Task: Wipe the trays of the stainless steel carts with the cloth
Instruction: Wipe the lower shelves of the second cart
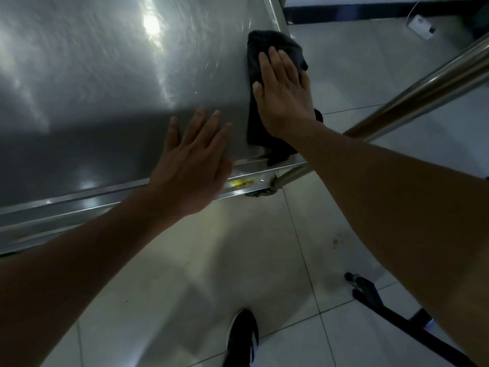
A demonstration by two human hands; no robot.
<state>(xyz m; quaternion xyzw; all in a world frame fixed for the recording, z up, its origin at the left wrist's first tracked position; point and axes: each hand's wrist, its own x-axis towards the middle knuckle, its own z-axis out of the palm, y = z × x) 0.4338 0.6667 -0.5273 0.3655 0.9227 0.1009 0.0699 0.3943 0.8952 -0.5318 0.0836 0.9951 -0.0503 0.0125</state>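
tray [87, 83]: broad stainless sheet, bare and streaked with glare, runs far out to the left of both hands; its raised near rim [79, 205] crosses under the left wrist and slants up toward the right.

left hand [194, 165]: flat, palm down on the steel, 4 fingers straight and a little spread, thumb out to the left side. holds nothing. heel of the hand sits over the near rim; fingertips point up the tray. open steel lies ahead of the fingertips and off to the left.

yellow smear [239, 183]: on the rim face, just right of the left hand's heel.

cloth [267, 62]: dark, rumpled, lying on the tray just right of the left hand, in the tray's near right corner. its lower tail drapes over the near rim; its right side sits against the tray's right edge.

right hand [284, 94]: flat on top of the cloth, fingers straight and close together, pressing it to the steel; no curl round the fabric seen. dark cloth shows beyond the fingertips and below the wrist.

right of that hand: the tray's right edge, then tiled floor [370, 75], and a round steel bar [423, 88] slanting up to the right from the corner. below both forearms: floor tiles, 1 dark shoe [243, 337], a black frame piece [375, 295] under the right forearm.
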